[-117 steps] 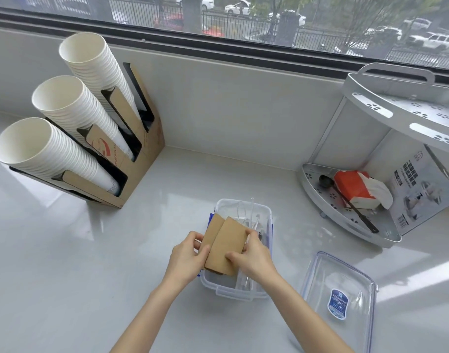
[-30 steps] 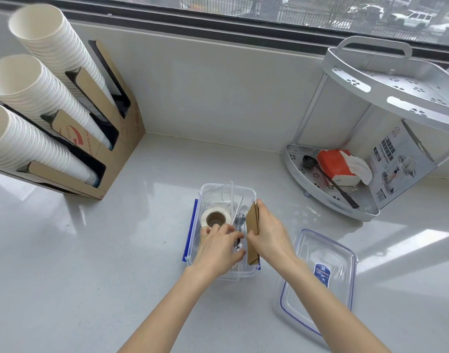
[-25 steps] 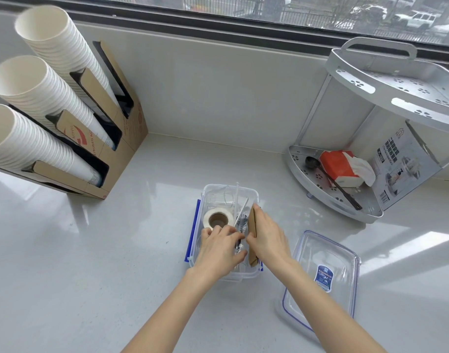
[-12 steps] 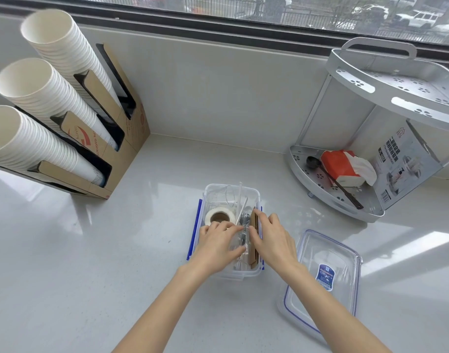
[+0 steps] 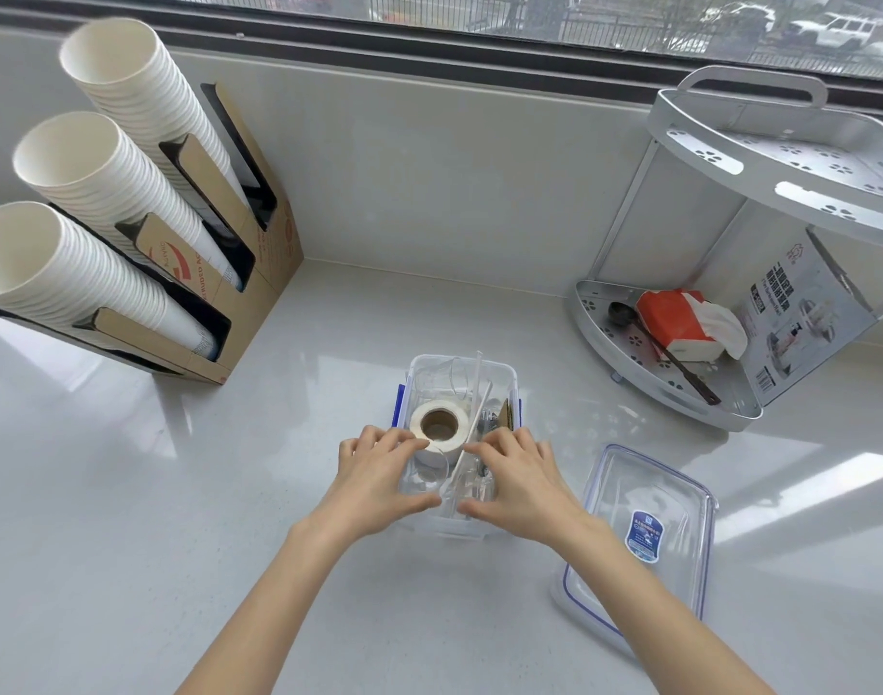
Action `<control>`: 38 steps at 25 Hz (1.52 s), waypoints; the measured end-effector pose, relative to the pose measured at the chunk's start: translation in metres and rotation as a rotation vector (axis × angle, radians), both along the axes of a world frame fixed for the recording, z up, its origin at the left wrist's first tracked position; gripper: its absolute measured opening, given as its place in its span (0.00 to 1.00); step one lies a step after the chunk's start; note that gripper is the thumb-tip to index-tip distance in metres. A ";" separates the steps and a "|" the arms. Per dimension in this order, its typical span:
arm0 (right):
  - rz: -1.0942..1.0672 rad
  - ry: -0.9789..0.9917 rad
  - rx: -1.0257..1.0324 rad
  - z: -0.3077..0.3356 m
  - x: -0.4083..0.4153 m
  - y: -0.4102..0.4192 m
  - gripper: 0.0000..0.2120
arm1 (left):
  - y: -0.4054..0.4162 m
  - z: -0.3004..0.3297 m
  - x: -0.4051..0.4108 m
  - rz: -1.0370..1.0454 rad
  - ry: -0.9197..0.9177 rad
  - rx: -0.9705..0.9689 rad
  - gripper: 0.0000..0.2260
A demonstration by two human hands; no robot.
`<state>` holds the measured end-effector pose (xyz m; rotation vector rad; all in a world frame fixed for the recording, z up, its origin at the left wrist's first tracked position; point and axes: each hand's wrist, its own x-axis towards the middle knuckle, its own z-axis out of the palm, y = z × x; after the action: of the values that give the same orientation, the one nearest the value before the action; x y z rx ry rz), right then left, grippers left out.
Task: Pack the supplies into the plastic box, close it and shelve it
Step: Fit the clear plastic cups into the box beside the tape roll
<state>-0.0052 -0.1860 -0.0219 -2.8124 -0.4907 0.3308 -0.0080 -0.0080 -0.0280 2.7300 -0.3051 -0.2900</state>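
A clear plastic box [image 5: 459, 366] with blue side clips stands open on the white counter. Inside lie a white tape roll [image 5: 438, 424], clear straws [image 5: 474, 393] and brown cardboard sleeves [image 5: 505, 414] standing on edge along the right wall. My left hand [image 5: 377, 481] rests over the box's near left part, fingers spread, touching the tape roll. My right hand [image 5: 522, 481] lies over the near right part, fingers spread above the contents. Neither hand grips anything. The clear lid [image 5: 640, 539] with a blue label lies flat on the counter, right of the box.
A cardboard holder [image 5: 259, 273] with three slanted stacks of white paper cups [image 5: 78, 193] stands at the left. A white two-tier corner shelf [image 5: 680, 403] at the right holds an orange tissue pack [image 5: 677, 326], a dark spoon and a printed carton. A wall and window run behind.
The cardboard sleeves went from my hands into the box, standing along its right wall. My right hand let go of them, and both hands now lie spread over the box's near end.
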 end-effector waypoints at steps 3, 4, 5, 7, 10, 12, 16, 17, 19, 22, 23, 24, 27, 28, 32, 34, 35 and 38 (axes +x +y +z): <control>0.018 0.018 -0.026 0.000 -0.001 -0.001 0.30 | -0.002 -0.001 -0.002 0.011 0.011 0.018 0.32; 0.024 0.012 -0.037 0.000 0.000 -0.001 0.29 | -0.002 -0.002 -0.001 0.017 0.013 0.023 0.32; 0.031 0.004 -0.050 0.000 0.001 -0.001 0.28 | -0.002 -0.002 -0.001 0.019 0.012 0.031 0.32; 0.041 -0.020 -0.066 -0.001 0.000 0.000 0.25 | -0.003 -0.004 0.000 0.021 0.001 0.044 0.30; 0.033 -0.086 0.002 -0.005 -0.004 0.003 0.21 | -0.005 -0.006 0.000 0.026 -0.016 0.032 0.27; -0.012 -0.139 0.111 -0.004 -0.005 0.004 0.18 | -0.005 -0.005 0.000 0.028 -0.025 0.019 0.26; -0.071 -0.219 0.236 -0.002 -0.004 0.002 0.09 | -0.003 -0.002 -0.002 0.049 -0.025 -0.061 0.25; -0.083 -0.224 0.250 -0.002 -0.004 0.001 0.07 | -0.003 -0.001 -0.003 0.054 -0.024 -0.085 0.25; -0.116 -0.208 0.286 0.001 -0.004 0.001 0.07 | -0.002 0.002 -0.003 0.079 -0.011 -0.158 0.25; -0.184 -0.146 0.416 0.004 -0.002 0.000 0.08 | 0.000 0.005 -0.002 0.120 0.023 -0.306 0.25; -0.205 -0.129 0.476 0.005 -0.001 -0.001 0.07 | 0.002 0.006 -0.003 0.128 0.031 -0.349 0.25; -0.228 -0.116 0.527 0.006 0.000 -0.002 0.07 | 0.003 0.007 -0.003 0.139 0.034 -0.392 0.25; -0.305 -0.095 0.641 0.012 0.002 -0.009 0.07 | 0.005 0.012 -0.005 0.177 0.039 -0.507 0.25; -0.327 -0.078 0.670 0.015 0.003 -0.011 0.08 | 0.005 0.014 -0.005 0.181 0.036 -0.522 0.25; -0.414 0.055 0.805 0.030 0.002 -0.017 0.10 | 0.005 0.018 -0.008 0.159 0.013 -0.532 0.24; -0.484 0.093 0.943 0.041 0.001 -0.018 0.12 | 0.003 0.020 -0.010 0.127 0.000 -0.537 0.25; -0.510 0.107 1.014 0.048 0.002 -0.018 0.11 | 0.002 0.020 -0.010 0.107 -0.007 -0.539 0.25; -0.511 0.125 1.107 0.060 0.004 -0.012 0.08 | -0.005 0.024 -0.010 0.072 -0.007 -0.553 0.25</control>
<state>-0.0009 -0.1982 0.0384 -1.7220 0.0972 0.0695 -0.0185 -0.0131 -0.0035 2.1903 -0.2435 -0.1471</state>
